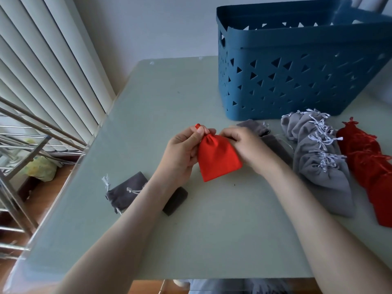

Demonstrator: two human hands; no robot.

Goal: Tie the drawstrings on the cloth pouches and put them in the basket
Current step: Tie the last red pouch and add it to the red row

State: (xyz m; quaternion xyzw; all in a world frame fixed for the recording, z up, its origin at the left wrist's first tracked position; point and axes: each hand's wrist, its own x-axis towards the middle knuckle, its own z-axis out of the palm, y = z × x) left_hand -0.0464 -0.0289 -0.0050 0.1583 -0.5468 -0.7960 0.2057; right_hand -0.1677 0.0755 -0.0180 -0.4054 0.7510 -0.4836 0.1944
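Two-handed, our left hand (184, 150) and right hand (244, 145) pinch the red pouch (218, 161) neck; we should tighten evenly, then knot.

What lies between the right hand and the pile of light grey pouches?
In the head view, dark grey pouches lie flat there, partly hidden behind the right hand.

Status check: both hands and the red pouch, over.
Left hand pinches red pouch at its drawstring top, right hand grips the gathered neck. Pouch cinched, not yet in blue basket. Dark grey pouch lies flat between hands and basket.
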